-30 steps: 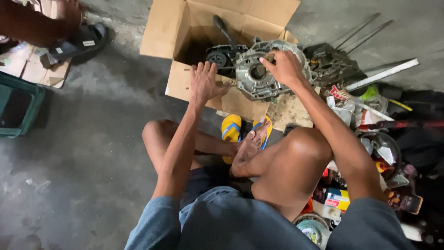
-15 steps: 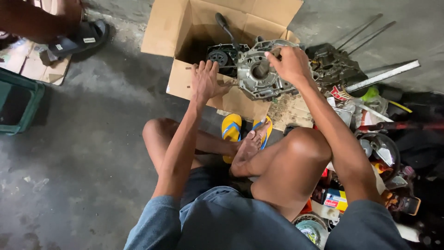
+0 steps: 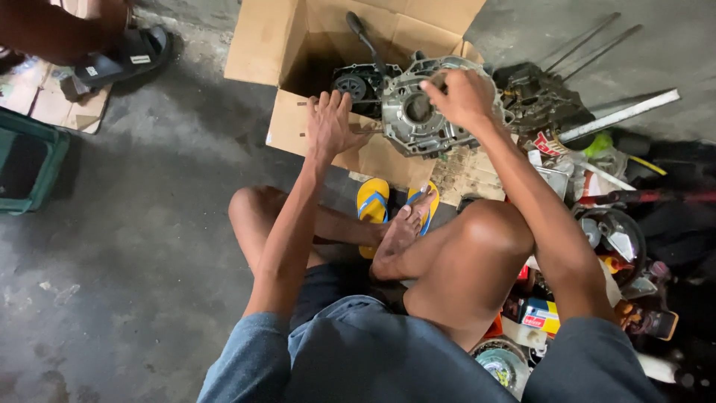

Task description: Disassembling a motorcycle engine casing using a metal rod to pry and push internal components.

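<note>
person sitting on a concrete floor with legs crossed, working over a grey metal engine crankcase half that sits on the folded-down flap of an open cardboard box. the right hand is on top of the casing near its upper right edge, fingers curled down on it like it's pinching or gripping something there, but what exactly is under the fingers i can't tell. the left hand lies open and flat on the box flap just left of the casing, fingers spread, with a thin metal rod running under or beside the fingertips toward the casing. a black kick lever sticks up out of the box behind the casing, next to a dark gear part. a second darker engine piece sits just right of the casing, with long metal bars beyond it. yellow and blue flip-flops are under the person's bare foot. cluttered parts and small boxes pile up along the right side. top left there's somebody else's foot in a black sandal, and a green crate at the left edge.
</note>
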